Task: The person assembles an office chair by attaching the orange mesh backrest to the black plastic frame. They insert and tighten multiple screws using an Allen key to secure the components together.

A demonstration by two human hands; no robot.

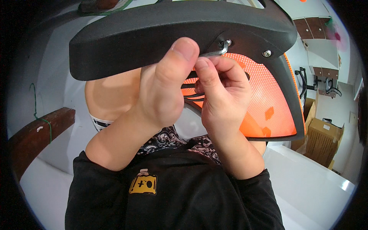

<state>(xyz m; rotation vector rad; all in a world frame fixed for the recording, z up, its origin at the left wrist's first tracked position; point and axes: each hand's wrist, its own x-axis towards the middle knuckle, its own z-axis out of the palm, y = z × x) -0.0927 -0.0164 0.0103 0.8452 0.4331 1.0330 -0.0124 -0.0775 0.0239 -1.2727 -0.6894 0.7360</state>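
My right hand (226, 82) pinches the long arm of a silvery hex key (224, 48) between thumb and fingers. The key's short bent end meets a screw in a recess of the curved black plastic armrest (161, 38). Beside it, my left hand (165, 82) grips the armrest's near edge, thumb up along its face and the other fingers mostly hidden. A second silvery screw (266, 53) sits in the armrest further right. The armrest joins a chair back of orange mesh (268, 96) in a black frame, lying across my lap.
A dark brown curved wooden piece (42, 130) with a green string stands at the left. At the far right are an open cardboard box (322, 140) and black chair parts (304, 82). A white surface (306, 176) lies at the lower right.
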